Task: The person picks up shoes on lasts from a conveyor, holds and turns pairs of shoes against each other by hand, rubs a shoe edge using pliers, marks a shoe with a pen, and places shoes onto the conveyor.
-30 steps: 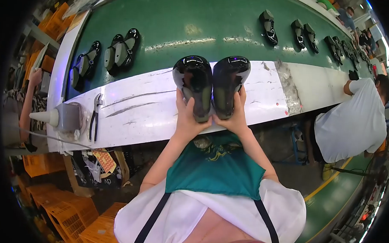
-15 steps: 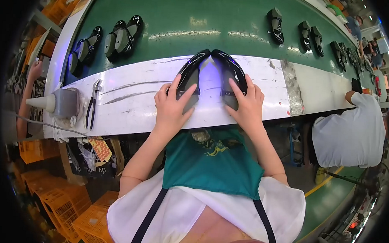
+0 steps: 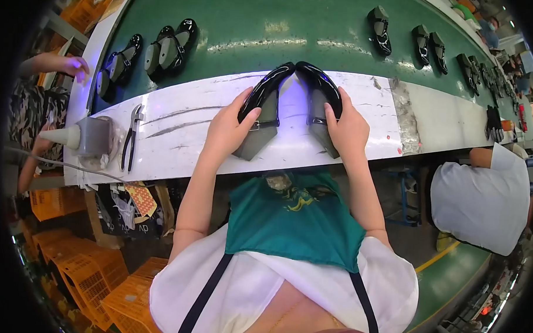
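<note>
The person's left hand (image 3: 225,130) and right hand (image 3: 349,131) each clasp the outer side of one glossy black patent strap shoe, the left shoe (image 3: 260,99) and right shoe (image 3: 323,92) meeting or nearly meeting at the toes, heels apart, over the scuffed white worktop (image 3: 190,158). Both look fully shaped, grey lasts (image 3: 258,141) inside and straps across, so what seems left is removing those lasts. Leftward, black-handled metal pliers (image 3: 130,144) and a grey squeeze bottle (image 3: 94,138) could obstruct; beyond, similar shoes (image 3: 177,46) line the green belt (image 3: 254,19).
</note>
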`<act>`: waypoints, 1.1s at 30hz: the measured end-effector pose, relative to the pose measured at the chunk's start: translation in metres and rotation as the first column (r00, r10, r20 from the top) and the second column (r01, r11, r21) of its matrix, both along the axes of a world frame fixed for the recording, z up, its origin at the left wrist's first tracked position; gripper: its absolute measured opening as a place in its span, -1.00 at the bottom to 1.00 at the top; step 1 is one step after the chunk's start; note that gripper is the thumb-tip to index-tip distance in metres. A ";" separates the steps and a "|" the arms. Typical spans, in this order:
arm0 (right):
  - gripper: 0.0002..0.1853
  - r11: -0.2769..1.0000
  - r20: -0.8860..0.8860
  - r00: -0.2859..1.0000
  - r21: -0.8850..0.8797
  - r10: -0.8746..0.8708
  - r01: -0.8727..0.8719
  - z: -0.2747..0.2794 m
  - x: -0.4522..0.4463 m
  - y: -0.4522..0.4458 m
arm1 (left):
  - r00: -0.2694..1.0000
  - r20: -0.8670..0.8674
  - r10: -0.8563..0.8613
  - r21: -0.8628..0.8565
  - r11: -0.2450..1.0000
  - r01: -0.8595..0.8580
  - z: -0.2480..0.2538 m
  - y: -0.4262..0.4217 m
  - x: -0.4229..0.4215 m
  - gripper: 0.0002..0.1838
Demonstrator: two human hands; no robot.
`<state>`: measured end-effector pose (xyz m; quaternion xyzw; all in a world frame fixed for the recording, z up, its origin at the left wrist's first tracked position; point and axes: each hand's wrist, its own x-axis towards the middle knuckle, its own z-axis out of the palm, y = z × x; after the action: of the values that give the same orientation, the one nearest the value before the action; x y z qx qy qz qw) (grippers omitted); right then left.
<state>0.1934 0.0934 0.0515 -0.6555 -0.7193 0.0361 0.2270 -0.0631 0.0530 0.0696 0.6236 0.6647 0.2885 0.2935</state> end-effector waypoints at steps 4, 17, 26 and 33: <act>-0.46 0.999 0.021 1.000 0.032 -0.006 0.006 0.001 -0.006 -0.006 | 0.922 0.382 -0.068 0.154 0.988 0.009 -0.017 -0.011 -0.004 -0.39; -0.20 0.789 -0.912 0.204 0.177 0.356 -0.589 0.077 -0.047 -0.023 | 0.705 0.642 -0.302 0.277 0.948 0.154 -0.049 -0.025 0.026 -0.22; -0.26 0.811 -0.775 0.382 0.272 0.503 -0.518 0.066 -0.057 -0.053 | 0.737 0.602 -0.308 0.205 0.951 0.230 -0.073 -0.036 0.012 -0.08; -0.25 0.817 -0.644 0.510 0.374 0.570 -0.440 0.069 -0.073 -0.064 | 0.745 0.593 -0.305 0.252 0.949 0.188 -0.080 -0.036 0.006 -0.30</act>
<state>0.1203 0.0293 0.1202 -0.3244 -0.7259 0.3009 0.5265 -0.0576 0.0166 -0.0099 0.5983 0.4126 0.4947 0.4764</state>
